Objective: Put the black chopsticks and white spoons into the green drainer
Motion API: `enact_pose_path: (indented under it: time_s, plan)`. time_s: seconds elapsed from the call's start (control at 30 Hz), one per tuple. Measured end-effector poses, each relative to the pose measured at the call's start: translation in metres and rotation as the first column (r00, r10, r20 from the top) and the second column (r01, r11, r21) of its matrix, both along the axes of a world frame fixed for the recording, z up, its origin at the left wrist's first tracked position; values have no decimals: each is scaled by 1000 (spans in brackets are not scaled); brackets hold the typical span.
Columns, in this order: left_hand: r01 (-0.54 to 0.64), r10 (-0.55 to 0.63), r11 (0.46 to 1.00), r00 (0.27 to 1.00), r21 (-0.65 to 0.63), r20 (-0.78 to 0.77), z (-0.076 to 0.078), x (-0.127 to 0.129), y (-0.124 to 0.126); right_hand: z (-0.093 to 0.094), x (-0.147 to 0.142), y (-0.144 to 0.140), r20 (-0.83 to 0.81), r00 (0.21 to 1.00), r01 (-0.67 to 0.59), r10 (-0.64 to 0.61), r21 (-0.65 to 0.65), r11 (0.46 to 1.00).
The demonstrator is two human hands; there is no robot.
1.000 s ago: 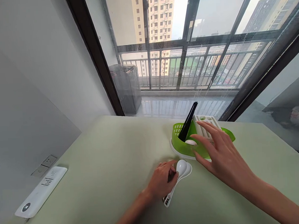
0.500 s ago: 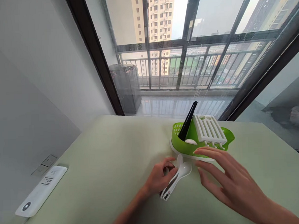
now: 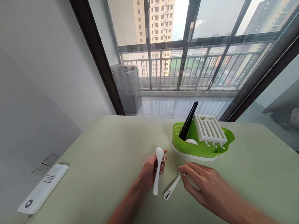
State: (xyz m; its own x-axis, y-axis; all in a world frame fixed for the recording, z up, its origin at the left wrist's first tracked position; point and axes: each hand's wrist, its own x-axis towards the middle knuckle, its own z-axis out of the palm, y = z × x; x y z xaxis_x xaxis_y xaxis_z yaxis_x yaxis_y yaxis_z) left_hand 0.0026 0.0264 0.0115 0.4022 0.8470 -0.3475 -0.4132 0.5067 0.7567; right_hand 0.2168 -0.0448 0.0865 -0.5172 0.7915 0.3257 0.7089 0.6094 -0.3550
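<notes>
My left hand (image 3: 149,170) is closed around a white spoon (image 3: 157,177), its bowl pointing away from me and its handle toward me. To the right, a second white spoon (image 3: 171,189) with a label on its handle end lies on the table. The fingers of my right hand (image 3: 205,183) pinch this second spoon at its bowl end, and they hide the bowl. Just beyond both hands stands a green and white utensil holder (image 3: 191,152). Black chopsticks (image 3: 189,121) lean in it beside a rounded white piece (image 3: 191,141).
A white slotted rack (image 3: 211,129) with hooks sits on the holder's right part. The pale green table (image 3: 111,153) ends at its far edge before a glass door. At left, a white power strip (image 3: 44,189) with a cable lies near the wall socket (image 3: 49,159).
One spoon has been lifted off the other by my left hand and moved left, turning upright. My right hand has come left and down, closing on the spoon left on the table.
</notes>
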Motion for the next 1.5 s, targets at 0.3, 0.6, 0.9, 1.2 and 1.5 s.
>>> enact_pose_path:
  time_s: [0.3,0.6,0.9,1.2,1.5]
  plan:
    - [270,-269,962,963,40,-21,13,-4,-5,4,-14,9,27,999,21,-21,0,1000]
    - [566,-549,823,811,34,-202,18,-8,-21,13,-7,9,175,974,-169,147,115,979]
    - [611,-597,792,773,-4,-212,27,-6,-20,0,-6,1,297,949,-135,102,93,986]
    - [618,-606,786,765,-18,-218,20,-4,-17,-15,1,-2,314,944,-123,99,58,991]
    - [728,-730,683,682,61,30,16,-6,-9,-29,2,-4,372,924,-113,91,39,993]
